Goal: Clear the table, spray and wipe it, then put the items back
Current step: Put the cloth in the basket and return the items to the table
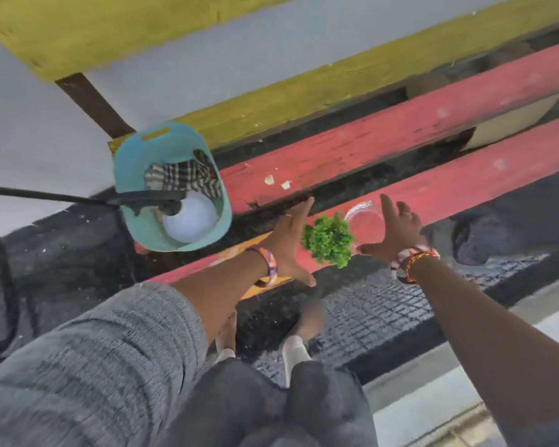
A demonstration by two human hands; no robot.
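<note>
Outdoors, our left hand (288, 240) and right hand (397, 230) spread open-fingered either side of a clear vase (365, 217) holding green sprigs (328, 241) on a red plank (465, 185); at nine o'clock, a blue basket (133, 175) holds striped cloth (181, 177) and a white spray bottle (191, 221).

Left hand (289, 241): arm extended forward, grey knit sleeve pushed up to the forearm, beaded band at the wrist; palm turned inward, fingers (302, 208) straight, thumb spread. Right hand (396, 232): arm extended forward, bare forearm, beaded bands at the wrist; palm facing the left, fingers straight and spread, holding nothing.
</note>
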